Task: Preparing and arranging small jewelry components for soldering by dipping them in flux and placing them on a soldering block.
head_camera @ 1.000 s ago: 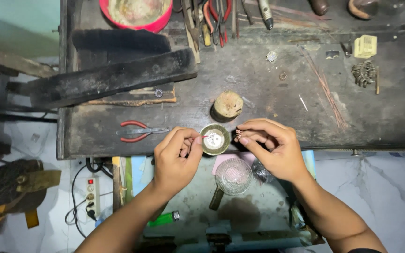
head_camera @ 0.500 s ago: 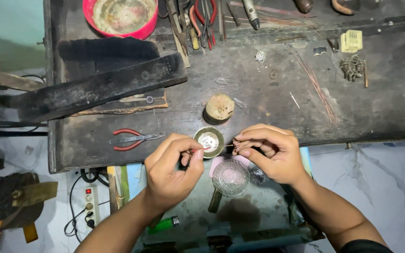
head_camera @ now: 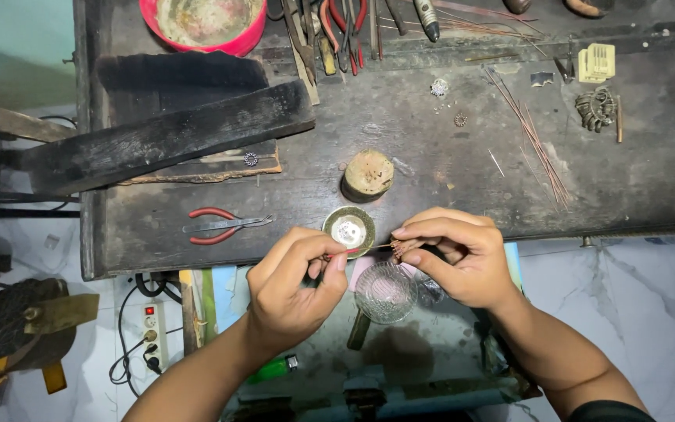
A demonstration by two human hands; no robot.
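My left hand point(head_camera: 294, 281) and my right hand point(head_camera: 458, 254) meet at the near edge of a dark workbench point(head_camera: 447, 172). Between their pinched fingertips runs a thin copper wire point(head_camera: 375, 248), each hand gripping one end. Just beyond the wire sits a small round metal dish point(head_camera: 349, 230) with something pale inside. Below the hands a small glass bowl point(head_camera: 385, 292) rests on a lower surface. What the right fingertips pinch besides the wire is too small to tell.
Red-handled pliers point(head_camera: 224, 225) lie left of the dish, a round wooden stub point(head_camera: 368, 174) behind it. A black wooden beam point(head_camera: 166, 137), a red bowl point(head_camera: 202, 22), hand tools point(head_camera: 337, 27) and loose copper wires point(head_camera: 533, 137) fill the far bench. A power strip point(head_camera: 150, 328) lies on the floor.
The view has drifted, so the bench sits lower and further right in frame. Both hands stay pinched at the wire by the dish, the left hand a little lower.
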